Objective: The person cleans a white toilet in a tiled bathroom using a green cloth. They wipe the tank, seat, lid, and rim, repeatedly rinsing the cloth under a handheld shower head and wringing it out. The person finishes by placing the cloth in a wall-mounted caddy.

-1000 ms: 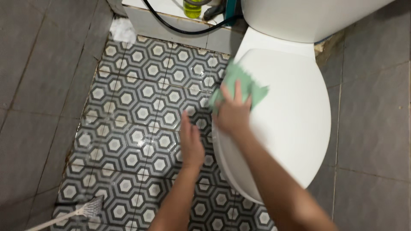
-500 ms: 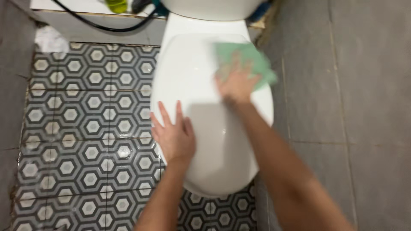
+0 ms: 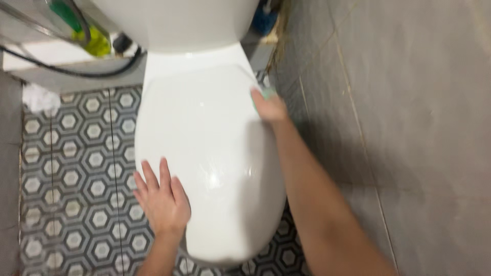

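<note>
A white toilet with its lid (image 3: 204, 148) shut fills the middle of the view, the cistern (image 3: 179, 23) above it. My right hand (image 3: 269, 107) presses a green cloth (image 3: 267, 93) against the lid's right edge; only a sliver of cloth shows past the fingers. My left hand (image 3: 161, 202) lies flat with fingers spread on the lid's lower left rim, holding nothing.
Patterned hexagon floor tiles (image 3: 71, 174) lie left of the toilet. A grey tiled wall (image 3: 399, 128) stands close on the right. A black hose (image 3: 76, 69), a green bottle (image 3: 94, 46) and a white ledge (image 3: 41, 53) sit at the upper left.
My right hand slid the green cloth from the lid's left side across its top and down over the right edge. My left hand came to rest on the lid. The view shifted right.
</note>
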